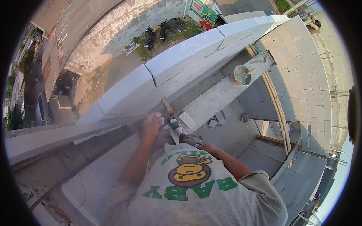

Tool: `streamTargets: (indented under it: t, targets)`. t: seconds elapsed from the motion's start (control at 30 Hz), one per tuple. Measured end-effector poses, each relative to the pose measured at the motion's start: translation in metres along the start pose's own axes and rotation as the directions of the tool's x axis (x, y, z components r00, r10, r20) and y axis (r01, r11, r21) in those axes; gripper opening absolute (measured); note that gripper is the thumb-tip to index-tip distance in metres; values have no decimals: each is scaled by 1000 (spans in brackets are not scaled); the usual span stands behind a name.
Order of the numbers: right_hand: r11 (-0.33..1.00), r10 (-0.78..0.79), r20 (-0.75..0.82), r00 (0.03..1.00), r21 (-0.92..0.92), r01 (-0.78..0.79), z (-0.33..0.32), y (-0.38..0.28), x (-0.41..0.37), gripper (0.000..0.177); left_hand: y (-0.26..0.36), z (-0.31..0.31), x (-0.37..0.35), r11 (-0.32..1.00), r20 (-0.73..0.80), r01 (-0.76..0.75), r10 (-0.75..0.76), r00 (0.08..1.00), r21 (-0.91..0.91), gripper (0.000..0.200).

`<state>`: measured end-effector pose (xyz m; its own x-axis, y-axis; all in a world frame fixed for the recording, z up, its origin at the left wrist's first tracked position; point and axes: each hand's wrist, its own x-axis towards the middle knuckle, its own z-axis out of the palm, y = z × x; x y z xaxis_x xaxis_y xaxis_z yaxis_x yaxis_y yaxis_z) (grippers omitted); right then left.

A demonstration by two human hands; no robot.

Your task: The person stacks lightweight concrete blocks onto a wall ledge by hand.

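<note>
Your grey shirt [188, 188] with its green lettering fills the bottom of the view. Beyond it, the white block wall [181, 56] runs from lower left to upper right. The grey plank [218, 94] you stand on lies along the wall's inner face. A mortar bucket [240, 75] sits near the plank's far end.

Your sandalled foot [176, 126] rests on the plank's near end. Your left hand [152, 123] is clenched in a fist against the wall face, just beside the wooden handle [167, 106]. Whether it grips anything is unclear. Your right hand [192, 140] sits lower, by the foot, and you cannot tell its grip.

The handle's long axis slants away from you, its free end pointing up toward the wall's top edge.
</note>
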<state>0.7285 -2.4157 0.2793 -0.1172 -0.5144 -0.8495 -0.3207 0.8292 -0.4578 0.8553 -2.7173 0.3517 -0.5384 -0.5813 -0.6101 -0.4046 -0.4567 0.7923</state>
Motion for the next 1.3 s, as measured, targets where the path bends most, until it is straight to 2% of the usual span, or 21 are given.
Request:
streamTargets:
  t: [0.07, 0.1, 0.13, 0.2, 0.23, 0.3, 0.4, 0.43, 0.47, 0.53, 0.6, 0.63, 0.7, 0.77, 0.83, 0.9, 0.97, 1.03, 1.1, 1.17, 1.3]
  targets:
    - [973, -22, -91, 996, 225, 42, 22, 4, -18, 68, 14, 9, 24, 998, 84, -53, 49, 995, 37, 40]
    - [976, 1, -173, 985, 214, 36, 22, -10, -39, 68, 21, 10, 31, 994, 101, -84, 77, 992, 69, 40]
    - [970, 17, -190, 982, 242, 30, 22, -20, -54, 68, 22, 10, 34, 988, 115, -107, 94, 989, 111, 39]
    - [980, 74, -104, 992, 194, -53, 15, -33, -68, 65, 43, 21, 37, 985, 155, -147, 132, 979, 91, 39]
    - [976, 78, -120, 990, 214, -50, 21, -34, -69, 65, 56, 27, 36, 981, 163, -184, 171, 972, 66, 39]
    - [945, 191, -255, 948, 308, -108, 32, -32, -69, 53, 81, 37, 29, 970, 191, -238, 226, 955, 43, 40]
    - [940, 264, -314, 912, 296, -170, 58, -9, -56, 49, 118, 55, 17, 953, 212, -303, 300, 930, -20, 43]
    - [952, 230, -400, 887, 280, -120, 69, 4, -53, 47, 130, 58, 17, 919, 225, -394, 386, 895, -11, 44]
    - [946, 240, -421, 875, 302, -114, 76, 16, -48, 47, 143, 62, 14, 877, 237, -481, 469, 851, -9, 46]
    - [910, 384, -333, 861, 293, -292, 93, 45, -50, 47, 186, 72, -16, 807, 243, -590, 576, 781, -18, 46]
    - [911, 396, -309, 865, 254, -327, 104, 74, -60, 48, 228, 80, -53, 688, 220, -723, 716, 663, -61, 45]
    - [913, 400, -273, 875, 198, -356, 104, 88, -64, 48, 247, 82, -69, 588, 238, -805, 796, 557, -83, 45]
    - [899, 434, -343, 833, 224, -376, 111, 121, -72, 49, 282, 84, -98, 349, 255, -925, 917, 305, -149, 47]
    - [878, 476, -401, 783, 264, -399, 108, 136, -85, 50, 314, 89, -133, 95, 248, -965, 968, 33, -244, 50]
    - [817, 563, -449, 693, 429, -386, 91, 132, -112, 50, 340, 96, -177, -185, 193, -926, 947, -258, -329, 50]
    - [818, 554, -483, 678, 466, -337, 89, 145, -113, 51, 358, 103, -222, -469, 93, -797, 838, -538, -381, 48]
    - [824, 540, -519, 663, 485, -291, 86, 157, -115, 51, 364, 112, -263, -658, 15, -641, 693, -721, -396, 47]
    - [805, 540, -520, 662, 548, -228, 90, 161, -113, 54, 361, 126, -291, -757, -28, -528, 581, -813, -386, 47]
    - [781, 562, -479, 674, 576, -242, 95, 163, -115, 53, 354, 139, -312, -809, -48, -451, 503, -863, -377, 46]
    - [740, 594, -412, 691, 616, -269, 104, 165, -120, 53, 347, 150, -327, -837, -53, -405, 454, -889, -368, 45]
    - [727, 609, -421, 672, 635, -261, 144, 210, -113, 55, 335, 171, -339, -856, -62, -368, 416, -907, -364, 44]
